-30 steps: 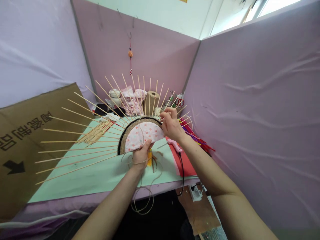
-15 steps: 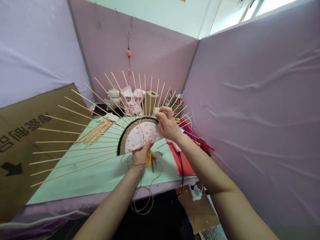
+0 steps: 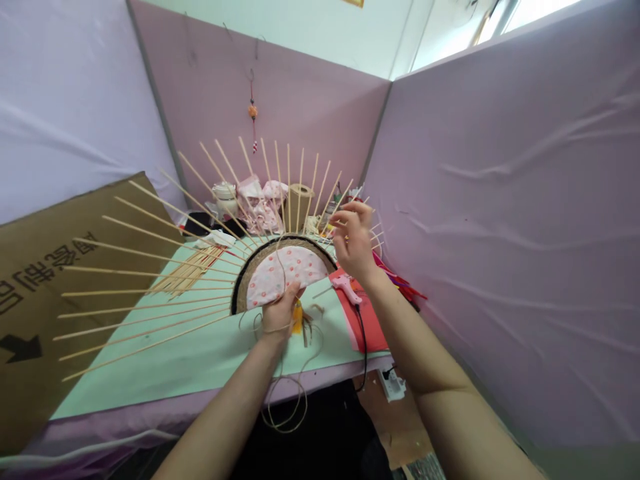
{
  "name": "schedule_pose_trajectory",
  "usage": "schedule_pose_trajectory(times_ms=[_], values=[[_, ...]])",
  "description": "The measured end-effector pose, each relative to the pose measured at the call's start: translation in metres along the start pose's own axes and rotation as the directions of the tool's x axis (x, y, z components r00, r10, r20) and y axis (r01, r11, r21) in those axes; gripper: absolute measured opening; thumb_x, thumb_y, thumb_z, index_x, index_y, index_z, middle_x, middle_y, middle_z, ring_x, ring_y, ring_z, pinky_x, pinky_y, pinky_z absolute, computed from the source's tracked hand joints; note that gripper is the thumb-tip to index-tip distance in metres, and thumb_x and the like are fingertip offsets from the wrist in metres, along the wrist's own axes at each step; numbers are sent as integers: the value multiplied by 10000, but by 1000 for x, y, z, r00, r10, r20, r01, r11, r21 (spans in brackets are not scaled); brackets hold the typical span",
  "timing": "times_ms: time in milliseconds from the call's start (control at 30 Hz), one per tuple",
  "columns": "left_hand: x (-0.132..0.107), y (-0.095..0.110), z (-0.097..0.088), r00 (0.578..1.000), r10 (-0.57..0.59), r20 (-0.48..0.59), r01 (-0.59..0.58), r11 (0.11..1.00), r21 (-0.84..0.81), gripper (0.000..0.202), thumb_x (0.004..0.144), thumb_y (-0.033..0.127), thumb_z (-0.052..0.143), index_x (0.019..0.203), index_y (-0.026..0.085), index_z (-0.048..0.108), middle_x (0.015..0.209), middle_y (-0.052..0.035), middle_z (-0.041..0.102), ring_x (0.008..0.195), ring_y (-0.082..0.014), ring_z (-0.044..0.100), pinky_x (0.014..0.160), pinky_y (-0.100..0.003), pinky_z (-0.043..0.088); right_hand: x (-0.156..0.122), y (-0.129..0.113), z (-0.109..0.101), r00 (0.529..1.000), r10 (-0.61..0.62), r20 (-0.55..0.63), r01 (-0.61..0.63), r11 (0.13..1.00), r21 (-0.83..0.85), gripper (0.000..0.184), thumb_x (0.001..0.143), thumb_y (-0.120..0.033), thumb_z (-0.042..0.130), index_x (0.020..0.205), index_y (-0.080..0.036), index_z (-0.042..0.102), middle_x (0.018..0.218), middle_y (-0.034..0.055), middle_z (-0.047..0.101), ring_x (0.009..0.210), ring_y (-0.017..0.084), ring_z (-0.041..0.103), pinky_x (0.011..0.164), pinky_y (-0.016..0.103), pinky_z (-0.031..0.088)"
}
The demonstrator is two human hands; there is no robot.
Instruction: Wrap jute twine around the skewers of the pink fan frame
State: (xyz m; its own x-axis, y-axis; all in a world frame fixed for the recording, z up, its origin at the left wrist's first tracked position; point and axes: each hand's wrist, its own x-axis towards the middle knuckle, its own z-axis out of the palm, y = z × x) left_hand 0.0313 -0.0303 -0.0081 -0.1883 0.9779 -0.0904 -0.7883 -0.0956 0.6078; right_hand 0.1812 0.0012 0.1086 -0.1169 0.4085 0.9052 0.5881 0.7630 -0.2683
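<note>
My left hand (image 3: 281, 308) grips the straight lower edge of a half-round fan (image 3: 287, 272), its thumb on the white cloth with pink dots. A woven twine band and a black band rim the cloth. Thin wooden sticks (image 3: 155, 277) radiate from the rim. A strand of twine (image 3: 285, 263) crosses the cloth, and more twine hangs in loops below my left hand. A yellow tassel (image 3: 298, 317) hangs beside that hand. My right hand (image 3: 356, 241) is raised over the right-hand sticks, fingers apart and loosely bent, hiding part of them.
A pink glue gun (image 3: 346, 288) lies on red paper (image 3: 373, 330) at right, its black cord over the table edge. Loose sticks (image 3: 193, 270) lie at left beside a cardboard sheet (image 3: 45, 267). Behind stand a twine roll (image 3: 300, 207), a white jar (image 3: 225, 198) and pink cloth (image 3: 263, 210).
My right hand has left the fan's rim, moving right and up, with its fingers spreading. More of the rim and the glue gun now show. My left hand still holds the fan.
</note>
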Motion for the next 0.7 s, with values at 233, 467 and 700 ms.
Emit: schedule_pose_trajectory(times_ms=[233, 467, 700], values=[[1, 13, 7, 996, -83, -11, 81, 984, -160, 281, 585, 51, 810, 783, 172, 649, 749, 25, 712, 727, -126, 691, 869, -364, 567, -43, -16, -7, 948, 191, -254, -203, 979, -21, 225, 831, -91, 406, 940, -234, 542, 1033, 87, 469, 1106, 224, 458, 811, 394, 579], [5, 13, 5, 993, -117, -34, 110, 981, -162, 211, 691, 37, 736, 829, 172, 650, 782, 12, 723, 729, -112, 697, 834, -303, 586, -61, -13, 10, 947, 264, -186, -250, 963, 97, 223, 846, -110, 439, 996, -236, 545, 1131, 102, 404, 1143, 233, 440, 794, 408, 603], [7, 15, 5, 992, -115, -56, 105, 983, -151, 219, 717, 18, 713, 853, 176, 646, 795, 18, 718, 730, -99, 691, 867, -313, 574, -60, -22, -6, 881, 346, -323, -310, 938, 156, 131, 878, -205, 514, 997, -225, 563, 1152, 97, 413, 1100, 208, 493, 836, 383, 570]])
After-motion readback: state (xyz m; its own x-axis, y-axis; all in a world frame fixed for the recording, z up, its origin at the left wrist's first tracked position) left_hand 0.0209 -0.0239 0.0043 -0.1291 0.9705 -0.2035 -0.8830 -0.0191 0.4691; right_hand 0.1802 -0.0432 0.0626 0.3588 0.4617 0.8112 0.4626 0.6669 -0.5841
